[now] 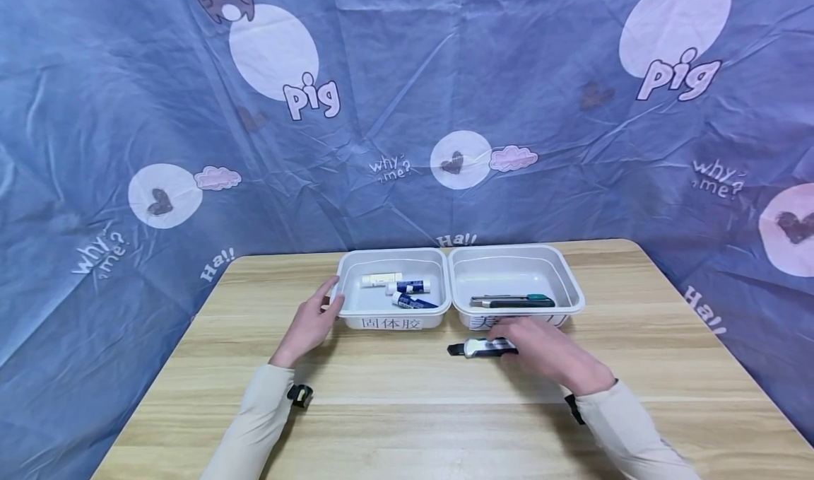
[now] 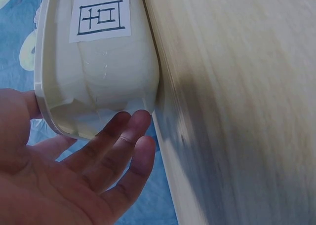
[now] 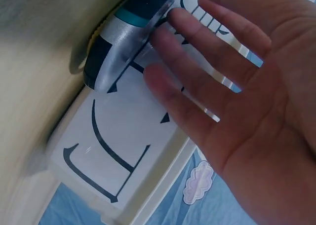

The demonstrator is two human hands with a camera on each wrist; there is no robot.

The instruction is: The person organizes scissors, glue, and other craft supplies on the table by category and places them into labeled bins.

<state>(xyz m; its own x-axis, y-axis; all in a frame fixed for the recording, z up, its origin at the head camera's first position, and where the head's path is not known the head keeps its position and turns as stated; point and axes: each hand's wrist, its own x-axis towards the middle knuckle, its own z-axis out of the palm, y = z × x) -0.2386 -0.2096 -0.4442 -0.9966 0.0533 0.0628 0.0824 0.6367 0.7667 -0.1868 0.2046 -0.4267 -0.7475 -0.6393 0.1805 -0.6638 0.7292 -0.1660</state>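
My left hand (image 1: 311, 328) touches the left corner of the left white plastic tray (image 1: 356, 303), with loosely spread fingers around its corner and the thumb at the rim. Inside that tray lie several glue sticks (image 1: 408, 287), one of them pale and the others blue and white. In front of the right white tray (image 1: 570, 282), my right hand (image 1: 540, 349) pinches a silver and black utility knife (image 1: 477, 348). The fingertips press along its side in the right wrist view; the thumb's grip is mostly hidden. Dark utility knives (image 1: 518, 302), one with a teal end, lie in the right tray.
Both trays stand side by side near the back edge of the wooden table (image 1: 394, 409). Paper labels (image 1: 391, 323) with black characters are on their fronts. A blue printed cloth (image 1: 394, 112) hangs behind the table and along its sides.
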